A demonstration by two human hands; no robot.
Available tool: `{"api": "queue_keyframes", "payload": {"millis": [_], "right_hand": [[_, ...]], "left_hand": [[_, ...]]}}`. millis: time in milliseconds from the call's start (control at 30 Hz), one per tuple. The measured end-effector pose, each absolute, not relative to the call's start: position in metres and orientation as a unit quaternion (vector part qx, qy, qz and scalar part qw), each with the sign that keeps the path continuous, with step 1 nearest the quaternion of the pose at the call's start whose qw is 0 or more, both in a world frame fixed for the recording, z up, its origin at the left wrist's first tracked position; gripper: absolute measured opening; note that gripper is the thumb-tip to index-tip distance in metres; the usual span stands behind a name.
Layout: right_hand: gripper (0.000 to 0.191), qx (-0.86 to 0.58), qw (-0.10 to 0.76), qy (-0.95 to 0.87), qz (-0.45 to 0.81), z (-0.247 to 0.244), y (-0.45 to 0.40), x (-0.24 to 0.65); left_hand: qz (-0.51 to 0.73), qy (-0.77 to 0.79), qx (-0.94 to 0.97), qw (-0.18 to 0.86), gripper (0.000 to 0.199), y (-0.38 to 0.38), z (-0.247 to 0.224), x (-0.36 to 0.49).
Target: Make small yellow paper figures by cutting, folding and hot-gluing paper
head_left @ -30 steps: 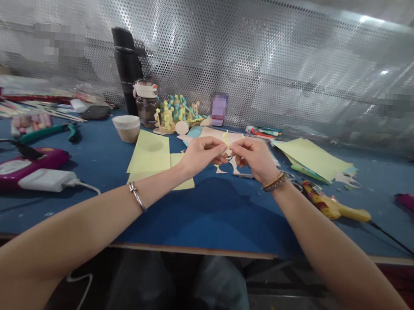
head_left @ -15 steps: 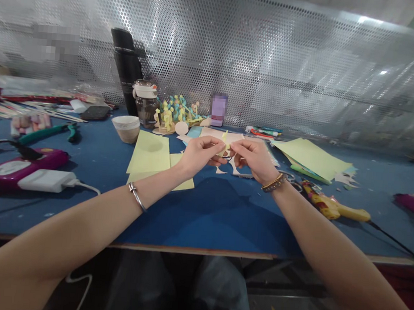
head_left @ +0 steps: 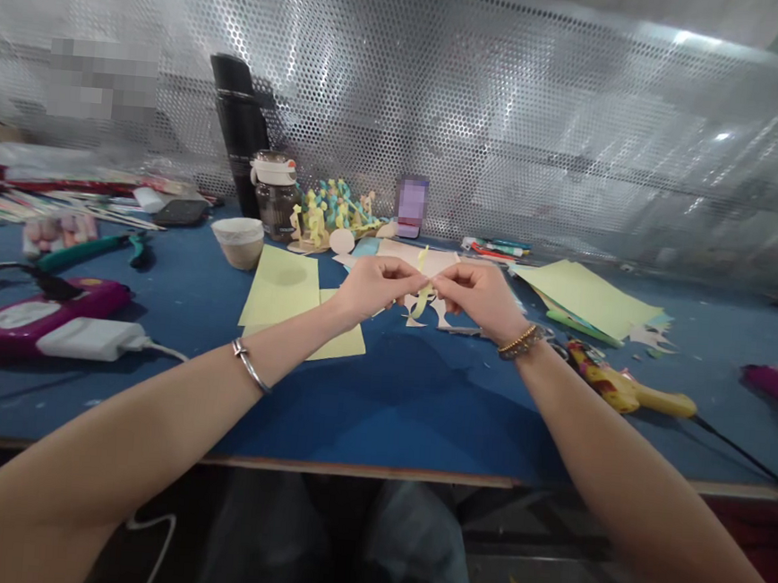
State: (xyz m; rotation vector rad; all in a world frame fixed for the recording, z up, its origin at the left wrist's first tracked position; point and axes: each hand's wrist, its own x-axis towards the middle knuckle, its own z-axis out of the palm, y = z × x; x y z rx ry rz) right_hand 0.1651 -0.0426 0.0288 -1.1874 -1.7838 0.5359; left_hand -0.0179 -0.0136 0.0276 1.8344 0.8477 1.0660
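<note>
My left hand and my right hand meet above the middle of the blue table, fingertips almost touching. Between them they pinch a narrow yellow paper strip; one end sticks up over the fingers and the other curls down below them. Part of the strip is hidden by the fingertips. Pale paper scraps with curved cut-outs lie under the hands. To the left of my left hand are yellow paper sheets. Behind stands a cluster of small curled yellow and blue paper pieces.
A paper-wrapped cup, a drink bottle and a tall black cylinder stand at back left. Green-handled pliers and a purple power strip lie left. On the right are a yellow glue gun and stacked paper.
The fingertips of both hands have come closer together on the strip. Its lower end now hangs visibly below the fingers, and my left fingers are more curled in.
</note>
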Motion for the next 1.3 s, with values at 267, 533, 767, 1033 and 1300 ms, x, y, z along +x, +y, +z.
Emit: {"api": "queue_keyframes", "payload": {"millis": [267, 533, 767, 1033, 1300], "right_hand": [[0.029, -0.466, 0.475, -0.709, 0.233, 0.0271, -0.0401, 0.1644], [0.027, -0.475, 0.455, -0.726, 0.201, 0.0300, -0.0450, 0.1637], [0.028, -0.470, 0.455, -0.730, 0.199, 0.0298, -0.0447, 0.1629], [0.024, -0.450, 0.479, -0.720, 0.221, 0.0255, -0.0382, 0.1654], [0.029, -0.423, 0.506, -0.705, 0.261, 0.0251, -0.0376, 0.1648]], "left_hand": [[0.421, 0.306, 0.654, 0.549, 0.019, -0.0101, 0.0214, -0.0142], [0.429, 0.304, 0.650, 0.549, 0.023, -0.0125, 0.0232, -0.0142], [0.439, 0.320, 0.646, 0.536, 0.022, -0.0138, 0.0255, -0.0149], [0.466, 0.325, 0.588, 0.576, 0.016, -0.0074, 0.0234, -0.0142], [0.471, 0.307, 0.614, 0.554, 0.018, -0.0083, 0.0219, -0.0144]]}}
